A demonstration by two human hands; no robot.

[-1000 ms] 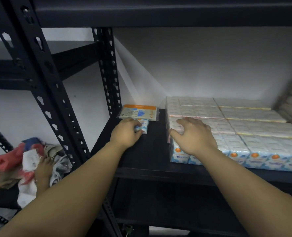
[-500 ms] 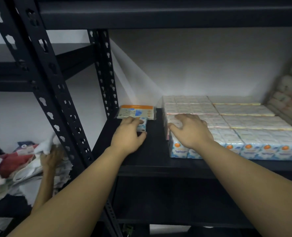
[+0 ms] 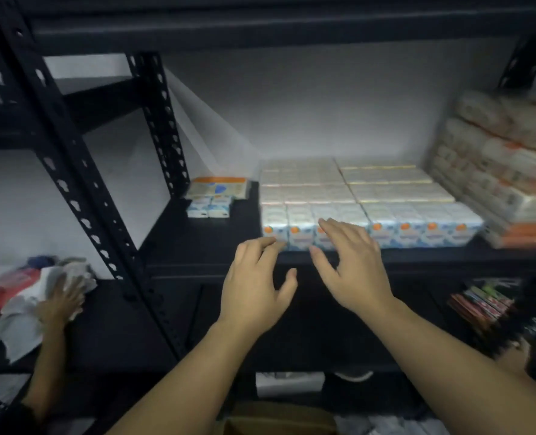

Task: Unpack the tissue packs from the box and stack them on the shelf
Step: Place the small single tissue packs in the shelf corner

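Note:
A flat block of white and blue tissue packs (image 3: 370, 202) with orange dots covers the middle of the black shelf (image 3: 203, 243). Two small packs (image 3: 209, 208) stand apart at the back left, in front of a flat orange-topped pack (image 3: 218, 187). My left hand (image 3: 255, 284) hovers in front of the shelf edge with relaxed, spread fingers and holds nothing. My right hand (image 3: 351, 265) is beside it, fingers spread over the front row of the block, also holding nothing. A brown cardboard box (image 3: 279, 419) shows at the bottom edge.
A tall stack of wrapped orange and white packs (image 3: 505, 171) fills the shelf's right end. Black perforated uprights (image 3: 72, 171) stand at the left. Another person's hand (image 3: 61, 301) rests on crumpled cloth and bags (image 3: 15, 287) at the left. Colourful packets (image 3: 486, 302) lie on the lower right shelf.
My left hand has let go of the small pack at the back left and drawn back to the shelf's front edge. My right hand has slid off the block toward me. The view has tilted down.

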